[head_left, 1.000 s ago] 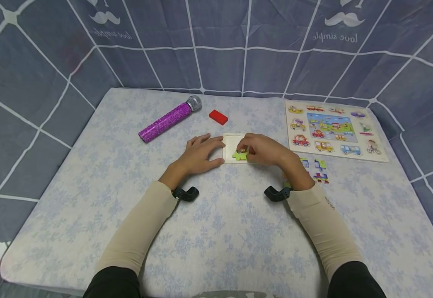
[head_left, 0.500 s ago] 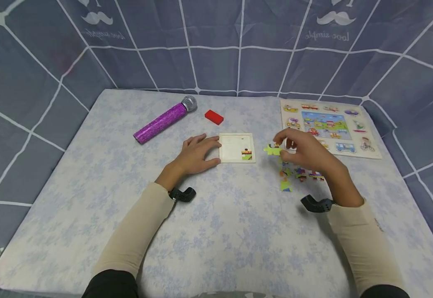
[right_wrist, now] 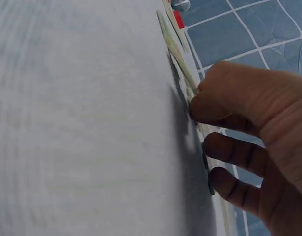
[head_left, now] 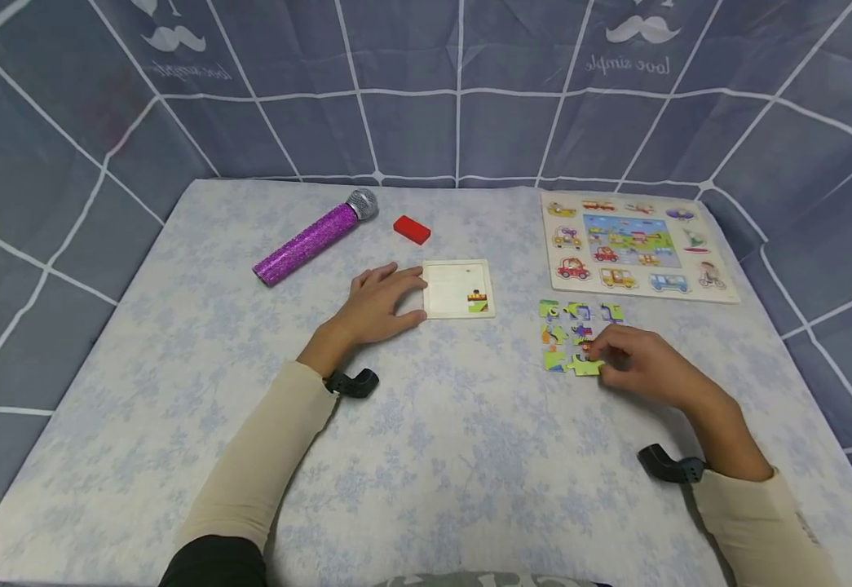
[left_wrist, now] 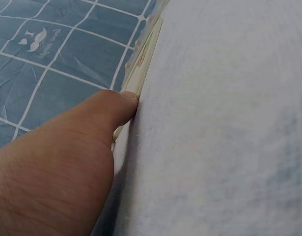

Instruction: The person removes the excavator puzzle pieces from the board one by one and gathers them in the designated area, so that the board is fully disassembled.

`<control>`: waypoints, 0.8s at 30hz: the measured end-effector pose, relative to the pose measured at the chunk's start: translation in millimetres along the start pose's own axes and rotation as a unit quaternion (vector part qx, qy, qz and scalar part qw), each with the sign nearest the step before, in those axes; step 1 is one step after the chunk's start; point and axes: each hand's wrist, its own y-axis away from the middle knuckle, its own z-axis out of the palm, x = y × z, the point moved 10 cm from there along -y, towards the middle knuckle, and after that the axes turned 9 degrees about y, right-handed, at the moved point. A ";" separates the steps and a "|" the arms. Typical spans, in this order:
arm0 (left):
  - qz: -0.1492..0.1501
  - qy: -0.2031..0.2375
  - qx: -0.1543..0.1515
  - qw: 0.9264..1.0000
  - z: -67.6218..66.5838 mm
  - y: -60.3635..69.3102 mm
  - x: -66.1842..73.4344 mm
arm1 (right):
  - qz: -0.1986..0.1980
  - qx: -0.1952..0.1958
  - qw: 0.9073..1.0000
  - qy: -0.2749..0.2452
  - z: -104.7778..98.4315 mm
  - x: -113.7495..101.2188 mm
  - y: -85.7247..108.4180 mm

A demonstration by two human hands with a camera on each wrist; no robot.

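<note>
In the head view my left hand (head_left: 373,314) rests on the table with its fingertips and thumb at the left edge of a small pale puzzle tray (head_left: 443,269). One jigsaw piece (head_left: 478,302) lies in the tray's lower right corner. The left wrist view shows my thumb (left_wrist: 109,108) against the tray's side. To the right, my right hand (head_left: 642,363) pinches a green jigsaw piece (head_left: 584,367) between thumb and index finger. That same jigsaw piece (right_wrist: 175,54) appears tilted just off the table in the right wrist view. Several loose pieces (head_left: 554,336) lie beside it, some partly hidden.
A wooden vehicle puzzle board (head_left: 638,281) lies behind the loose pieces at the back right. A red block (head_left: 412,230) and a purple glittery microphone (head_left: 315,242) lie behind the tray. A grey-blue grid-patterned curtain (head_left: 418,134) borders the cloth-covered table (head_left: 426,456).
My right hand has carried the green piece from over the tray rightward to the loose pieces and lowered it. My left hand has stayed at the tray; the view has shifted slightly.
</note>
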 end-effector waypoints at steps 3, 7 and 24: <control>-0.002 0.003 0.000 1.000 -0.2 0.6 -0.6 | -0.004 -0.004 1.000 0.029 2.0 -1.6 -1.1; -0.005 0.005 0.000 1.000 -0.6 1.1 -0.7 | 0.004 -0.011 0.998 0.057 2.1 -1.8 -2.5; 0.000 0.008 0.002 1.000 -2.4 1.1 2.0 | 0.020 -0.029 0.996 0.082 3.4 0.3 -0.9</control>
